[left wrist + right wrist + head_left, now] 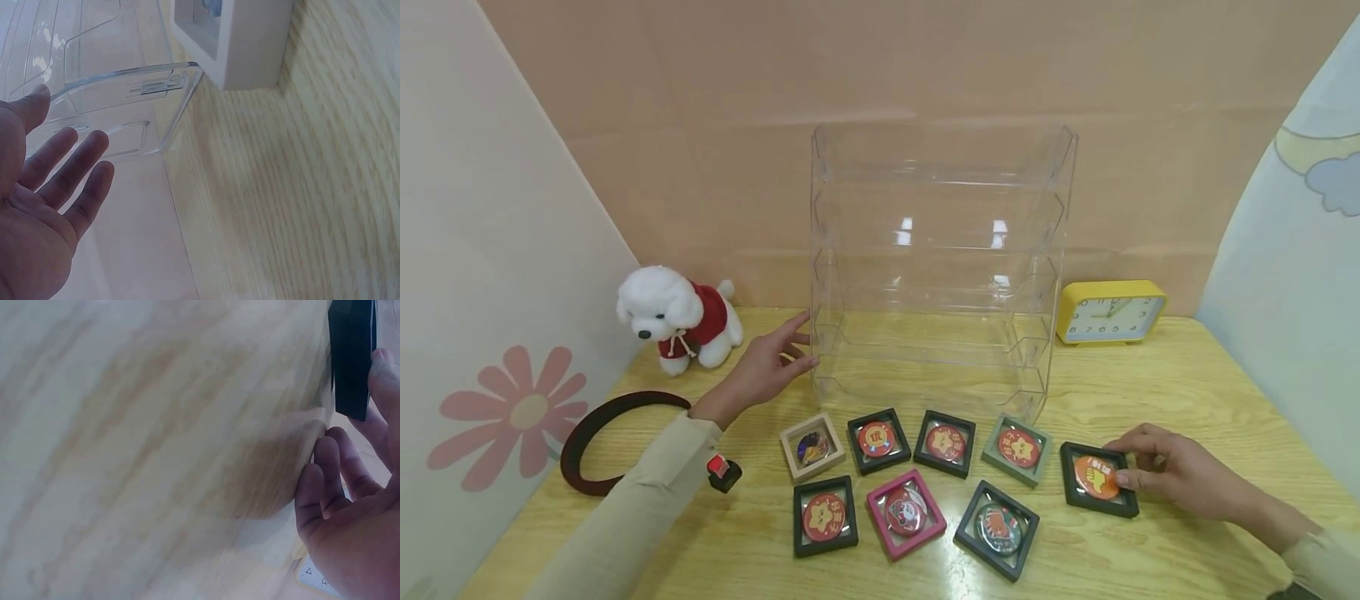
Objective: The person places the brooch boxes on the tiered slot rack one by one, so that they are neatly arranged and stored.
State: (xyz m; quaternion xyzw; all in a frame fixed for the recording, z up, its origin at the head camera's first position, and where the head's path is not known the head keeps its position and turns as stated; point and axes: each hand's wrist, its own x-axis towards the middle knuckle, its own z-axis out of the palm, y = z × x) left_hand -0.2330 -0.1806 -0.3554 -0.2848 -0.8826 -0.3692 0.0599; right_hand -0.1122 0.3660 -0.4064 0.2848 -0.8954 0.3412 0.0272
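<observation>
A clear acrylic tiered display rack point(928, 358) stands at the back middle of the table. My left hand point(771, 358) is at its left side, fingers loosely extended, with the fingertips right at the side panel point(150, 87). My right hand point(1183, 475) pinches the right corner of a black square display frame point(1099, 504) with an orange round badge inside. In the right wrist view, the thumb lies along the edge of that black frame point(351, 362), and the other fingertips are close to the wood surface.
Several square frames lie before the rack, including a beige frame point(786, 437), a pink frame point(931, 533) and a green frame point(1033, 477). A white plush dog point(658, 304) and a dark curved band point(574, 442) are at left, a yellow clock point(1108, 312) at right.
</observation>
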